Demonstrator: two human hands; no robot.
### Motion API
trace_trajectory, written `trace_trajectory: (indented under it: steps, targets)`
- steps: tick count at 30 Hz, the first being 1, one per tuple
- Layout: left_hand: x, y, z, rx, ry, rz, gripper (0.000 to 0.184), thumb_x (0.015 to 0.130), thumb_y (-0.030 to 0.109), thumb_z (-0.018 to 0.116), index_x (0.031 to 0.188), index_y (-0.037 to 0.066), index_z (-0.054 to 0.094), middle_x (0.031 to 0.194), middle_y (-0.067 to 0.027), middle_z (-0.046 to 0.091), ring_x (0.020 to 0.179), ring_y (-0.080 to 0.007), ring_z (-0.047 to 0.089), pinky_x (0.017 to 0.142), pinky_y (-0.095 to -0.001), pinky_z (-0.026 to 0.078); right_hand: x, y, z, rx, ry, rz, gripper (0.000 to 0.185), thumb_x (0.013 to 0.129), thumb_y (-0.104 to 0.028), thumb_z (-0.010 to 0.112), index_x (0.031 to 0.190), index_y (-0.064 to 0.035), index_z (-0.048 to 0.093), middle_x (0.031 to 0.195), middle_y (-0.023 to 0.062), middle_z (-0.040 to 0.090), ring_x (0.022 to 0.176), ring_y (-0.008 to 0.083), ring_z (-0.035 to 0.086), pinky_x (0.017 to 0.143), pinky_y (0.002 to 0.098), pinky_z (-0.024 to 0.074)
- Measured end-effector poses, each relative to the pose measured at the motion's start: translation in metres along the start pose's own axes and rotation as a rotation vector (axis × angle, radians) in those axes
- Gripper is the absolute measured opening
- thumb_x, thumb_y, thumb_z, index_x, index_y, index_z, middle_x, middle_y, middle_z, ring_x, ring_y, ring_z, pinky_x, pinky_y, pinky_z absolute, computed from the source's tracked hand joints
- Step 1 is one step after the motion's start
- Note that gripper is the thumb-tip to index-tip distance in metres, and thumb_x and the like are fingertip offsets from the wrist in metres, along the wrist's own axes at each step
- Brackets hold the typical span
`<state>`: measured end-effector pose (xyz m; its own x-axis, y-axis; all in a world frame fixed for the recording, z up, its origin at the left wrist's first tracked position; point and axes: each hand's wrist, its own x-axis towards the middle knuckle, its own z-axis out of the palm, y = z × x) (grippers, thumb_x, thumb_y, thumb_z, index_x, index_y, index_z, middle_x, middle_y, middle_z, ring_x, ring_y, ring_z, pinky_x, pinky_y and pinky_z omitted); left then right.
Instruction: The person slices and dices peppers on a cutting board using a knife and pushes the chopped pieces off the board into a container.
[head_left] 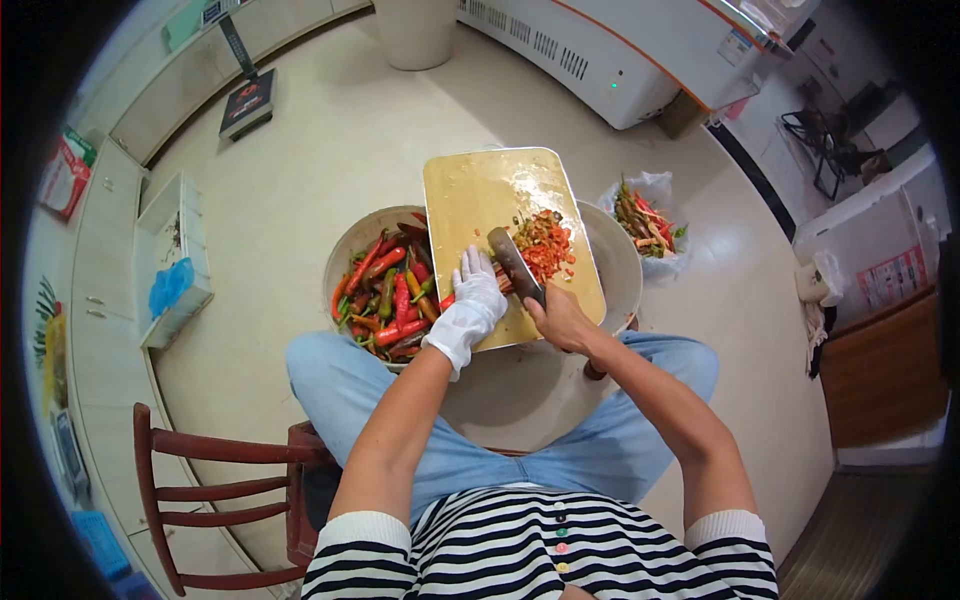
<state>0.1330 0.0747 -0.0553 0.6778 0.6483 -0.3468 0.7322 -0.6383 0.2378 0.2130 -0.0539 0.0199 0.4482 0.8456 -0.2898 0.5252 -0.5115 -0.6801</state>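
A yellow cutting board (465,200) lies across two round basins. My right hand (562,318) grips a dark knife (515,265), its blade over the board. Beside the blade is my left hand (472,300) in a white glove, its fingers pressed together on peppers that are mostly hidden under it. Chopped red and green pepper (543,245) is heaped on the board to the right of the blade. Whole red, green and dark peppers (385,290) fill the left basin (336,262), close to my gloved hand.
The right basin (625,255) shows partly under the board. Behind it stands a plastic bag (655,187) of stems and peppers. A wooden chair (225,490) is at lower left, a white crate (190,235) and a scale (247,105) farther left, and a white freezer (590,60) at the back.
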Motion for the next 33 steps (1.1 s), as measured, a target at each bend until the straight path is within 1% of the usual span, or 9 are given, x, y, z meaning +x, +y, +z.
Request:
trace_trajectory:
  steps: [3, 7, 10, 15, 18, 20, 22, 28, 33]
  targets:
    - [0.0, -0.001, 0.002, -0.012, 0.021, -0.012, 0.082, 0.078, 0.03, 0.058, 0.14, -0.004, 0.016, 0.149, -0.0201, 0.001, 0.139, -0.031, 0.007, 0.11, -0.0422, 0.013, -0.016, -0.007, -0.007, -0.081, 0.11, -0.057, 0.034, 0.084, -0.021, 0.056, 0.082, 0.0119, 0.05, 0.074, 0.0338, 0.056, 0.075, 0.0468, 0.059, 0.067, 0.0475, 0.0458]
    - [0.002, -0.001, 0.002, -0.025, -0.004, -0.043, 0.08, 0.079, 0.029, 0.056, 0.14, -0.004, 0.017, 0.149, -0.0205, -0.001, 0.139, -0.0299, 0.007, 0.11, -0.0405, 0.013, -0.033, -0.025, -0.024, -0.133, 0.033, -0.041, 0.033, 0.084, -0.019, 0.056, 0.08, 0.0126, 0.051, 0.073, 0.0345, 0.056, 0.074, 0.0463, 0.059, 0.066, 0.0476, 0.0459]
    - [0.0, -0.005, 0.007, -0.094, 0.092, -0.009, 0.077, 0.079, 0.026, 0.056, 0.14, -0.004, 0.019, 0.149, -0.0214, -0.001, 0.139, -0.0294, 0.007, 0.11, -0.0416, 0.012, -0.031, -0.022, -0.019, -0.133, -0.025, 0.008, 0.032, 0.084, -0.019, 0.056, 0.079, 0.0128, 0.052, 0.073, 0.0344, 0.057, 0.074, 0.0463, 0.059, 0.066, 0.0476, 0.0462]
    - [-0.005, 0.001, 0.007, 0.072, 0.092, -0.043, 0.072, 0.081, 0.03, 0.052, 0.139, -0.002, 0.023, 0.149, -0.0222, 0.0, 0.139, -0.0328, 0.004, 0.109, -0.0494, 0.008, -0.012, -0.023, -0.011, -0.158, -0.101, 0.051, 0.032, 0.085, -0.019, 0.056, 0.082, 0.0127, 0.053, 0.077, 0.0344, 0.057, 0.078, 0.0463, 0.059, 0.068, 0.0476, 0.0466]
    - [-0.009, 0.006, -0.002, 0.12, 0.06, -0.084, 0.072, 0.082, 0.032, 0.051, 0.139, -0.002, 0.023, 0.148, -0.0228, 0.001, 0.138, -0.0345, 0.004, 0.108, -0.0511, 0.007, 0.001, -0.016, 0.0, -0.193, -0.061, 0.012, 0.035, 0.088, -0.024, 0.053, 0.081, 0.0106, 0.052, 0.071, 0.0307, 0.057, 0.071, 0.043, 0.06, 0.064, 0.0457, 0.0461]
    - [-0.008, 0.005, 0.0, 0.117, 0.061, -0.087, 0.072, 0.082, 0.031, 0.051, 0.139, -0.002, 0.022, 0.148, -0.023, 0.001, 0.138, -0.0345, 0.003, 0.108, -0.0511, 0.007, 0.0, -0.025, -0.003, -0.156, -0.093, 0.098, 0.033, 0.086, -0.02, 0.055, 0.086, 0.013, 0.052, 0.087, 0.0354, 0.057, 0.086, 0.0466, 0.058, 0.073, 0.0477, 0.0462]
    - [-0.008, 0.004, 0.001, 0.119, 0.064, -0.088, 0.072, 0.082, 0.031, 0.051, 0.139, -0.002, 0.021, 0.148, -0.0233, 0.001, 0.138, -0.0345, 0.003, 0.108, -0.0511, 0.007, -0.001, -0.021, -0.001, -0.153, -0.087, 0.085, 0.033, 0.086, -0.02, 0.055, 0.086, 0.0129, 0.052, 0.086, 0.0352, 0.057, 0.085, 0.0466, 0.058, 0.073, 0.0476, 0.0463]
    - [-0.014, 0.006, 0.02, 0.128, 0.072, -0.076, 0.075, 0.081, 0.032, 0.052, 0.138, -0.005, 0.021, 0.147, -0.0247, 0.01, 0.137, -0.038, 0.005, 0.109, -0.0503, 0.01, -0.008, -0.016, 0.001, -0.155, -0.1, 0.039, 0.031, 0.086, -0.018, 0.054, 0.085, 0.0127, 0.052, 0.082, 0.0346, 0.058, 0.081, 0.0468, 0.059, 0.072, 0.0474, 0.0469]
    - [-0.011, 0.004, 0.026, 0.024, 0.119, -0.034, 0.08, 0.079, 0.033, 0.054, 0.139, -0.006, 0.019, 0.147, -0.0245, 0.011, 0.137, -0.0378, 0.006, 0.109, -0.0476, 0.01, 0.001, -0.004, 0.015, -0.167, -0.071, 0.021, 0.031, 0.085, -0.018, 0.055, 0.086, 0.0128, 0.051, 0.081, 0.0346, 0.057, 0.08, 0.0469, 0.059, 0.072, 0.0478, 0.0467]
